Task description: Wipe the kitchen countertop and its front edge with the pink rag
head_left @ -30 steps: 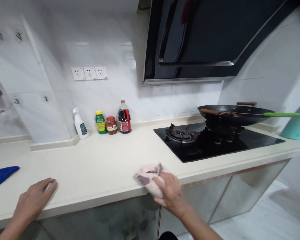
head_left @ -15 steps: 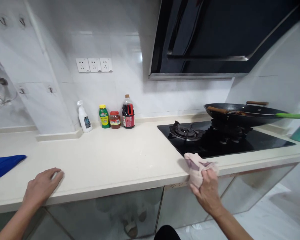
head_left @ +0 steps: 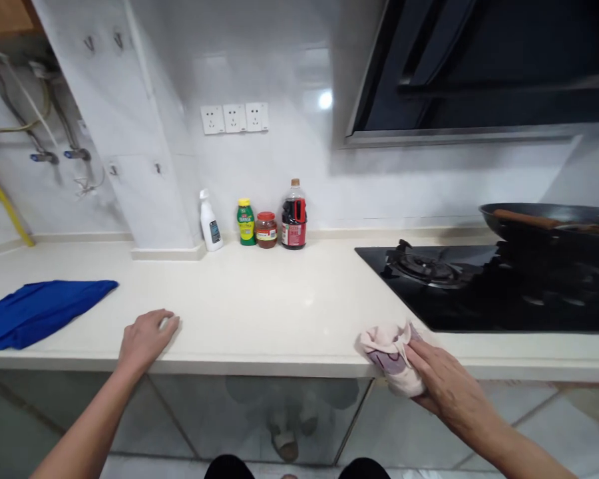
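My right hand (head_left: 444,379) grips a crumpled pale pink rag (head_left: 394,359) with purple markings. The rag lies over the front edge of the cream countertop (head_left: 259,313), just left of the near corner of the black gas hob (head_left: 504,309). Some of my right fingers are hidden behind the rag. On the counter, near its front edge, rests my left hand (head_left: 147,339), palm down, fingers loosely bent and holding nothing. A blue cloth (head_left: 50,309) is spread to the left of that hand, apart from it.
Along the wall stand a white spray bottle (head_left: 210,223), a green bottle with a yellow cap (head_left: 246,223), a red-lidded jar (head_left: 266,231) and a dark sauce bottle (head_left: 294,219). A wok (head_left: 579,216) sits on the hob under the range hood (head_left: 479,73).
The view has swung left. My right hand has slid the rag leftward along the counter edge, from in front of the hob to beside its corner. My left hand stays resting on the counter.
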The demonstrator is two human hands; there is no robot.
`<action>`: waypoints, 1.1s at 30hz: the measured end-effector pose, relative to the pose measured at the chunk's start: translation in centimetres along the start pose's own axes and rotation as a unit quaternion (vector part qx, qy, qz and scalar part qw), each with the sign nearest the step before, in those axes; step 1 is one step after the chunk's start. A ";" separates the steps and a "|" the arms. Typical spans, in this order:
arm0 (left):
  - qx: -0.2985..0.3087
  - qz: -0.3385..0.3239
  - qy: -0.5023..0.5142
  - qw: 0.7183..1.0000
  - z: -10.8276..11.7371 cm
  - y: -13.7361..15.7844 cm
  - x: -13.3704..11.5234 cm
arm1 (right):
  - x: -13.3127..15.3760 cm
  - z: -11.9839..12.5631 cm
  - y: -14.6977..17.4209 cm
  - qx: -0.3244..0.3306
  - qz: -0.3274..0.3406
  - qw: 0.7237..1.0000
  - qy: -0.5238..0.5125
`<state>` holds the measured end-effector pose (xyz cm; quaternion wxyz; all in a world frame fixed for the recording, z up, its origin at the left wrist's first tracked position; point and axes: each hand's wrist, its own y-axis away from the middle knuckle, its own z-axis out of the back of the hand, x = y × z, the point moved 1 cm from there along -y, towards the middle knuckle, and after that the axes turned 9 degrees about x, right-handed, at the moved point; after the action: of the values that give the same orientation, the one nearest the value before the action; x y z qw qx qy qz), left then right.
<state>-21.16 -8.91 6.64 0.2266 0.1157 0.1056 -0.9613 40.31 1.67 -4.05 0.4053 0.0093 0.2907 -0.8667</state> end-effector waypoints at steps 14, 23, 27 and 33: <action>-0.059 -0.045 0.316 0.946 -0.9 -0.1 2.4 | 32.1 -3.2 -25.2 -0.153 0.124 0.978 -0.067; 0.000 -0.045 0.397 0.917 0.7 0.2 3.2 | 39.5 -4.3 -31.0 -0.164 0.121 0.976 -0.080; 0.021 -0.044 0.318 0.947 0.6 -0.3 3.1 | 34.3 -3.7 -27.3 -0.188 0.120 0.973 -0.064; 0.009 -0.080 0.103 0.991 -0.3 -1.7 3.9 | 21.3 -2.3 -16.3 -0.184 0.047 0.981 -0.050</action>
<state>-25.23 -8.98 5.57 0.1358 0.2078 0.1286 -0.9601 13.97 -3.80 -3.20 0.4541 -0.0951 0.4240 -0.7778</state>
